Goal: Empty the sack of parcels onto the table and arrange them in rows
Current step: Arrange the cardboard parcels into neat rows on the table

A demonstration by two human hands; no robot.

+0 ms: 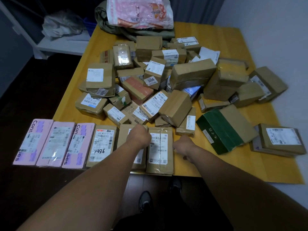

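Observation:
A heap of brown cardboard parcels (166, 84) covers the middle of the yellow table (233, 40). Along the front edge lies a row: three pink parcels (55, 144), then brown ones (101, 145). The last in the row is a labelled brown parcel (160, 154). My left hand (138, 135) is curled at its far left corner, over the neighbouring parcel. My right hand (183, 146) is curled against its right edge, thumb on the side. The fingertips of both hands are hidden. The olive sack (116, 29) lies slumped at the far end.
A pink and white plastic bag (140, 12) sits on the sack. A green-taped box (225, 130) and flat parcels (281, 140) lie at the front right. A grey shelf (61, 45) stands to the left. Bare table shows at the front right (208, 164).

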